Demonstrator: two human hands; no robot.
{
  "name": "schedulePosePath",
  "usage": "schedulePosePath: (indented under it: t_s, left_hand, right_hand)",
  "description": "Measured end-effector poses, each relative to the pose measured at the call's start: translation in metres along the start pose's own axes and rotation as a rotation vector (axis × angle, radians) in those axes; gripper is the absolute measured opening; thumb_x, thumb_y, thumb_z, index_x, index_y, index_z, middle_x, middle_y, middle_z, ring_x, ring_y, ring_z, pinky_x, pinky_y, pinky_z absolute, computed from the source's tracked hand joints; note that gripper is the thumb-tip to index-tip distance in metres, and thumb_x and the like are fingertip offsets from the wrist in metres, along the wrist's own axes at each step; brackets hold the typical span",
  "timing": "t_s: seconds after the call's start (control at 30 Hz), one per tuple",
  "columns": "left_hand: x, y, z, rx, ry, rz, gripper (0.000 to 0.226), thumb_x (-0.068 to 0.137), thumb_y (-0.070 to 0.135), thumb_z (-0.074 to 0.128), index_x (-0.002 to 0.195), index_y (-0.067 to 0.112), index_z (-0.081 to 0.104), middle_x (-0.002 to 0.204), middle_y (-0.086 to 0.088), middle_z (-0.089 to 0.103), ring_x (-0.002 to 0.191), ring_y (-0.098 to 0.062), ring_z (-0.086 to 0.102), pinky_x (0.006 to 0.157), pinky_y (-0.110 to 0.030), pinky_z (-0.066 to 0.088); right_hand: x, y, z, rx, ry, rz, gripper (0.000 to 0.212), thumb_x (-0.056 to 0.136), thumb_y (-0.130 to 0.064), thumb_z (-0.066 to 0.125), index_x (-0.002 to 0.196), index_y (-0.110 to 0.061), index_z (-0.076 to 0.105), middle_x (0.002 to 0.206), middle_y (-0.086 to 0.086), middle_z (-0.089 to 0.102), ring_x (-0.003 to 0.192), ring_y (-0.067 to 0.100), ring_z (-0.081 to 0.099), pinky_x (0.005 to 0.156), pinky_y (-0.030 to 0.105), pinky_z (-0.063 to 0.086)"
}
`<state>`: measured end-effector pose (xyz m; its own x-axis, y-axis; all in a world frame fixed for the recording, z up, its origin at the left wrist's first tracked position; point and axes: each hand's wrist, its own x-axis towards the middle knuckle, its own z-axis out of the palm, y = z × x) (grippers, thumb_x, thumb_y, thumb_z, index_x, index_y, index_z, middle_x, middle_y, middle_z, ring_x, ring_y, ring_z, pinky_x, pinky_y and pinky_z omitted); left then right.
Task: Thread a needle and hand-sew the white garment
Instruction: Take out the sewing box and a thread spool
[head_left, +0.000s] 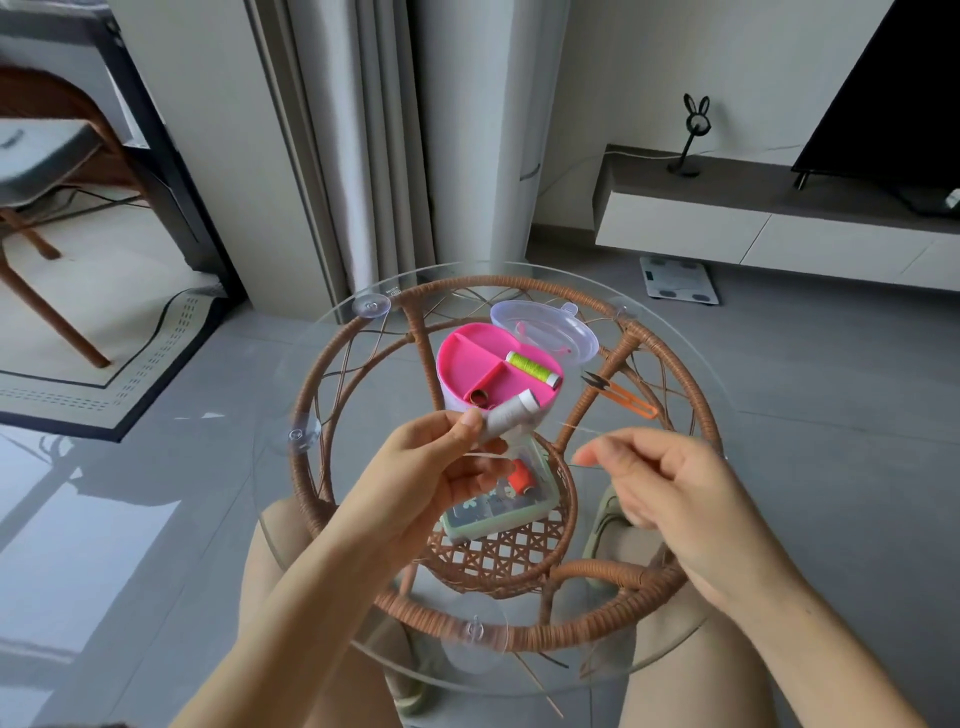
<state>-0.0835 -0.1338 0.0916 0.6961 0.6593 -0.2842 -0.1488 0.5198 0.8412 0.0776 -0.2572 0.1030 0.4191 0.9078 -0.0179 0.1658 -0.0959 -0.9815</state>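
Note:
My left hand (441, 467) grips a white thread spool (511, 415) above the round glass table (332, 613). A thin white thread (571, 427) runs from the spool toward my right hand (654, 478), whose thumb and forefinger pinch the strand to the right. Behind the spool stands a pink sewing kit tray (467, 358) with a green spool (532, 366) and a brown spool (478, 396) in its compartments. No needle or white garment is visible.
The kit's clear lid (545, 327) lies behind the tray. Orange thread snips (623, 397) lie on the glass to the right. A green box (498, 506) with an orange spool (521, 475) sits on the rattan shelf below. My knees are under the table.

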Motion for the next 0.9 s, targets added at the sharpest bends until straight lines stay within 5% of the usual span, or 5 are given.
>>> schedulePosePath:
  t_s: [0.2,0.5,0.7,0.8,0.9]
  left_hand:
    - [-0.001,-0.002,-0.003,-0.047,-0.104,-0.053,0.025,0.086,0.017,0.051,0.103,-0.002,0.055,0.071,-0.008,0.062,0.059,-0.012,0.058,0.052,-0.017,0.049]
    - [0.006,0.002,-0.010,-0.011,-0.030,-0.095,0.021,0.094,0.012,0.044,0.097,-0.002,0.060,0.064,-0.007,0.055,0.053,-0.011,0.049,0.048,-0.017,0.041]
    - [0.006,0.015,-0.001,0.036,-0.050,-0.030,0.028,0.093,0.018,0.048,0.072,0.008,0.064,0.064,-0.009,0.056,0.051,-0.012,0.049,0.046,-0.017,0.041]
    - [0.006,0.018,0.002,0.072,-0.062,-0.015,0.023,0.093,0.019,0.049,0.084,0.002,0.062,0.064,-0.008,0.058,0.051,-0.012,0.050,0.045,-0.017,0.042]
    - [0.005,0.022,0.000,0.057,-0.053,-0.021,0.020,0.085,0.020,0.055,0.086,0.000,0.059,0.061,-0.007,0.056,0.050,-0.013,0.049,0.043,-0.017,0.040]
  right_hand:
    - [0.008,-0.028,-0.028,-0.043,0.075,-0.183,0.037,0.079,-0.057,0.057,0.083,-0.024,0.074,0.049,-0.005,0.027,0.047,0.013,0.022,0.044,0.024,0.021]
    - [0.049,-0.056,-0.050,-0.156,0.227,-0.215,0.025,0.099,-0.018,0.047,0.083,-0.016,0.067,0.053,-0.001,0.045,0.048,0.011,0.038,0.053,0.021,0.037]
    - [0.031,-0.029,0.014,-0.254,-0.434,0.125,0.070,0.073,-0.040,0.063,0.137,-0.020,0.046,0.136,-0.001,0.051,0.127,0.017,0.048,0.103,0.031,0.039]
    - [0.023,-0.006,0.033,0.060,-0.332,0.047,0.034,0.084,-0.031,0.067,0.116,-0.021,0.062,0.092,-0.005,0.065,0.081,0.012,0.063,0.067,0.028,0.052]
    - [0.023,-0.005,0.031,0.075,-0.216,-0.019,0.029,0.082,-0.036,0.056,0.095,-0.015,0.070,0.053,-0.008,0.039,0.047,0.007,0.034,0.045,0.019,0.028]
